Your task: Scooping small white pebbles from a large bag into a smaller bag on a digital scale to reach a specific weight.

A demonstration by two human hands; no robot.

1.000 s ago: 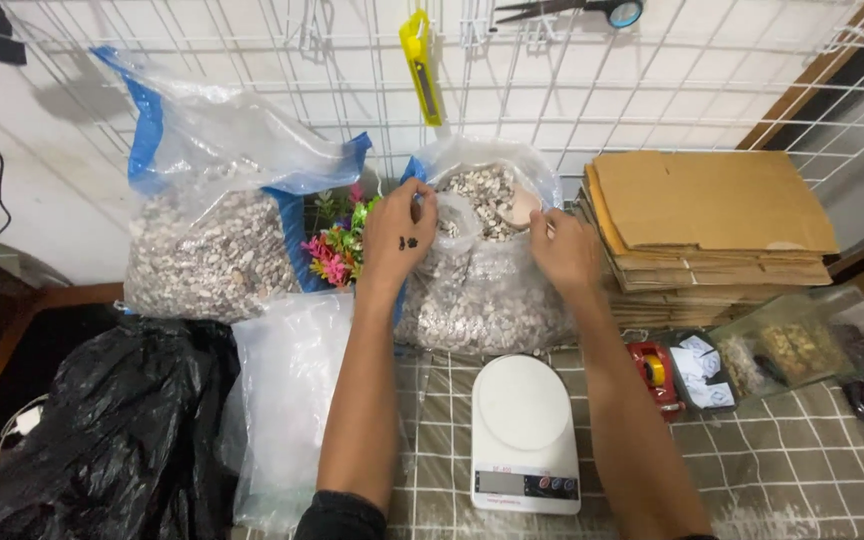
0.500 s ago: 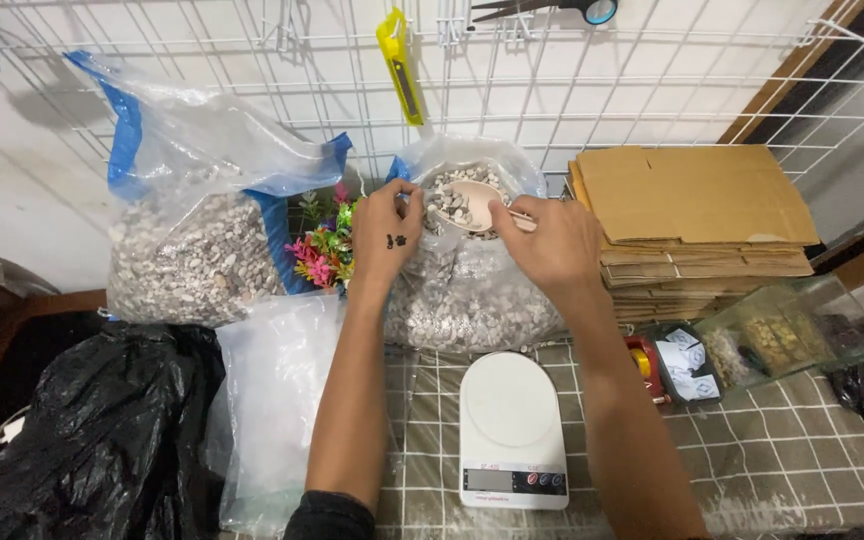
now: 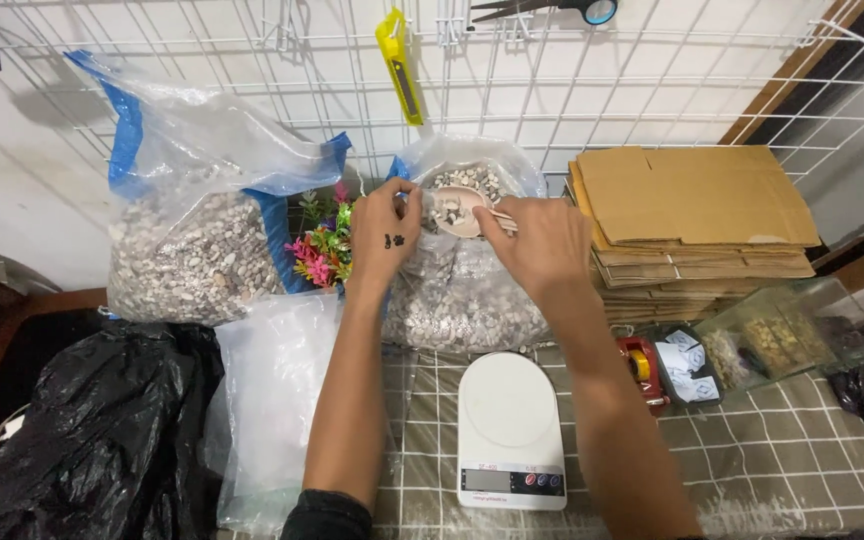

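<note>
Plastic bag (image 3: 457, 290) rim pinched by left hand (image 3: 384, 232); right hand (image 3: 542, 240) lifts scoop (image 3: 457, 212).

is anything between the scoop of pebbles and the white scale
Nothing visible. The right hand holds the scoop at the pebble bag's mouth, the left hand holds the bag; the scale sits bare below.

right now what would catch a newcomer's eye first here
Two hands at centre: the right hand lifts a scoop of pebbles from a clear bag of pebbles, whose rim the left hand holds. A white scale sits below, a bigger gravel bag stands left.
</note>
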